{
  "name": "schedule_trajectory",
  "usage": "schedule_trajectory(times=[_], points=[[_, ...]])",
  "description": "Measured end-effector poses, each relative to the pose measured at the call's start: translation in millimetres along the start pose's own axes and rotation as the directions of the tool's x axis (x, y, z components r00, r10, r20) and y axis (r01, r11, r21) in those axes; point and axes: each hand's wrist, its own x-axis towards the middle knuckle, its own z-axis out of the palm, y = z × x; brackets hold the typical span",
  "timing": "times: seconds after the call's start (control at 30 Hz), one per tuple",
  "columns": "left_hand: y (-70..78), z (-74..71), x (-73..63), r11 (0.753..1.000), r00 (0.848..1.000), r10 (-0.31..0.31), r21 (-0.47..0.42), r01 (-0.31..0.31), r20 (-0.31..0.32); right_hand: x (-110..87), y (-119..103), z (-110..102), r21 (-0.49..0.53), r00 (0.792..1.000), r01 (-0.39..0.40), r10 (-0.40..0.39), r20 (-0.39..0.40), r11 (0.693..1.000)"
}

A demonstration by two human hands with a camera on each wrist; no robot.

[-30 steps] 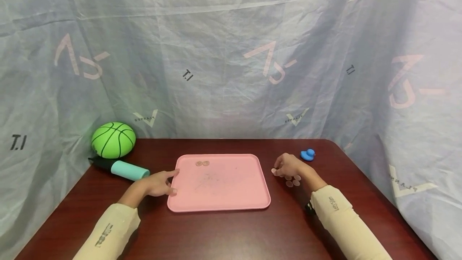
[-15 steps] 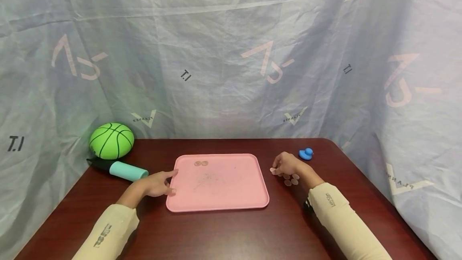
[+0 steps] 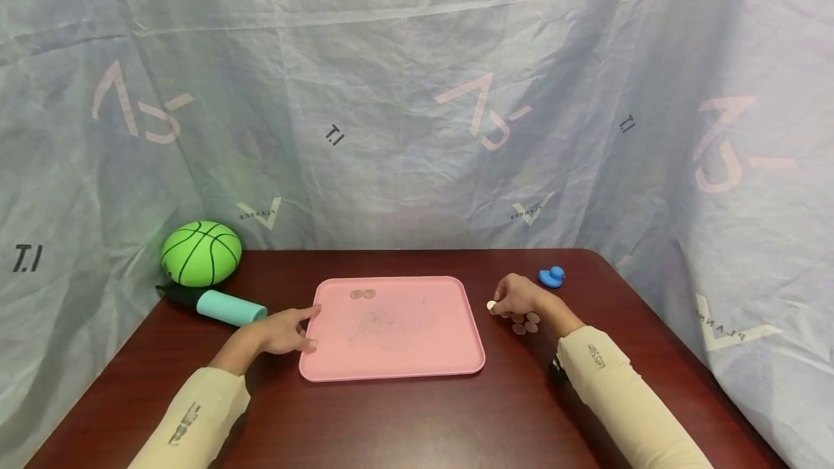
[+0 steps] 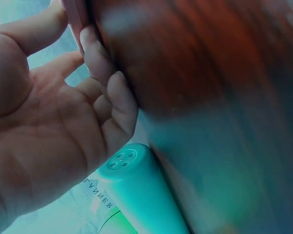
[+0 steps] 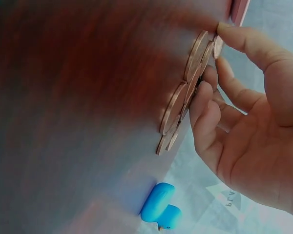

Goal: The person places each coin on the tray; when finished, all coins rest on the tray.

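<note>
Left of centre on the brown table, my left hand (image 3: 283, 330) holds the left rim of a pink tray (image 3: 417, 342). Its thumb and index finger reach over the rim, and in the left wrist view the other fingers (image 4: 119, 105) are curled against the tray's edge. Two coins (image 3: 363, 294) lie side by side near the tray's far left corner. To the right of the tray, my right hand (image 3: 520, 295) pinches a coin (image 5: 218, 47) between thumb and index finger. Several more coins (image 5: 173, 108) lie flat on the table beneath that hand, some overlapping.
A blue rubber duck (image 3: 552, 277) stands beyond the right hand. At the far left are a green basketball (image 3: 200, 253) and a turquoise cylinder with a black end (image 3: 231, 307), close to the left hand. A grey printed cloth (image 3: 397, 93) hangs behind the table.
The coin at my right fingertips looks brighter and more tilted than before. Both hands and the tray stay in place; the head view has shifted slightly.
</note>
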Motion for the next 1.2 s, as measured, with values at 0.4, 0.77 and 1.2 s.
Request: schedule_trajectory(times=[0.4, 0.77, 1.2], points=[[-0.5, 2.0, 2.4, 1.000, 1.000, 0.017, 0.006, -0.017, -0.005, 0.9, -2, 2, 0.091, 1.000, 0.022, -0.023, 0.016, 0.996], [0.1, 1.9, 2.2, 1.000, 1.000, 0.021, 0.008, -0.021, -0.004, -0.3, 0, 1, 0.072, 0.998, 0.051, -0.053, 0.021, 0.996], [-0.6, 0.6, 0.4, 1.000, 1.000, 0.011, 0.007, -0.011, -0.007, 9.6, -14, 1, -0.112, 0.988, 0.103, -0.115, -0.103, 0.988]])
